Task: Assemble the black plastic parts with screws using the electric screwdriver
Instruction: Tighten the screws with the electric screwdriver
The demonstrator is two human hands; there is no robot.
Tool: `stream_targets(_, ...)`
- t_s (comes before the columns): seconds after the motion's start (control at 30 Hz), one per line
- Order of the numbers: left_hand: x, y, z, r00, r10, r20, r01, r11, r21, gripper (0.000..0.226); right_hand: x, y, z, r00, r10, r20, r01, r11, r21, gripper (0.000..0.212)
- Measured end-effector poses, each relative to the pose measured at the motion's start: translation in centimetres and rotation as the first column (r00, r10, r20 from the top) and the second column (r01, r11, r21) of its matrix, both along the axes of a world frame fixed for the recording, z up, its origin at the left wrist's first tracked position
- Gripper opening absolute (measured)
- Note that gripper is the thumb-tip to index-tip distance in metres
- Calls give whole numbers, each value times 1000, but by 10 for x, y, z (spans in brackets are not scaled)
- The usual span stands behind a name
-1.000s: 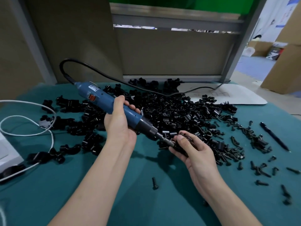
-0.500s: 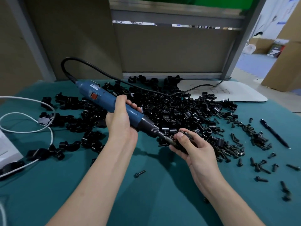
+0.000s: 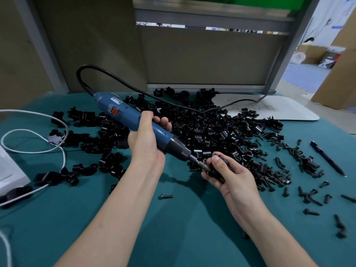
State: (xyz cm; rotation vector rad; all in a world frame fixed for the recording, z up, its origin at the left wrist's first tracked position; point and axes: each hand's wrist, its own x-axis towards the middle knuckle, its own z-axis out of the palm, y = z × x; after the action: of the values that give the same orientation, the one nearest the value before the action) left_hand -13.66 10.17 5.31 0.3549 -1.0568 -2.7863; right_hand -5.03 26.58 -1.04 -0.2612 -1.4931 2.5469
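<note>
Two bare forearms reach in over the teal cloth (image 3: 183,237), and a lone screw (image 3: 165,196) lies on it between them. The right hand (image 3: 231,178) has its thumb and fingers curled round a small black part (image 3: 212,171), held just above the cloth at the near edge of the pile (image 3: 212,130). The left hand (image 3: 147,145) is wrapped round the blue screwdriver (image 3: 133,118), which slants down to the right so that its bit meets the held part. Whether a screw sits on the bit cannot be told.

To the right of the hands, loose screws (image 3: 277,176) are scattered over the cloth, with a pen (image 3: 326,158) beyond them. On the left, a white cable (image 3: 64,157) loops past a white box (image 3: 11,170) and smaller clumps of black parts.

Farther back, the screwdriver's black cord (image 3: 119,81) arches up from its rear end and runs over the pile towards a white board (image 3: 285,110) lying at the far edge. A beige partition (image 3: 202,60) stands behind the table
</note>
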Motion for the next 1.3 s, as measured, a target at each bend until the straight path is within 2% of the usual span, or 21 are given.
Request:
stream_targets(0.17, 1, -1, 1, 1000, -15, -9, 15, 1000, -7, 20, 1, 1, 0, 1000, 17, 12, -17, 1000, 0, 54)
stream_targets(0.57, 2, 3, 0, 999, 11, -36, -10, 1000, 18, 20, 1, 0, 2, 999, 30, 35, -30, 999, -14, 33)
stream_targets(0.77, 3, 5, -2, 999, 21, -42, -20, 1000, 7, 18, 2, 0, 1, 1000, -7, 16, 6, 998, 62, 42)
stream_targets(0.93, 3, 4, -8, 999, 36, 16, -36, 999, -8, 17, 3, 0, 2, 999, -50, -22, 53, 985, 165, 45)
stream_targets(1.3, 5, 3, -6, 999, 36, -14, -36, 999, -21, 17, 4, 0, 1, 999, -36, -7, 37, 986, 165, 43)
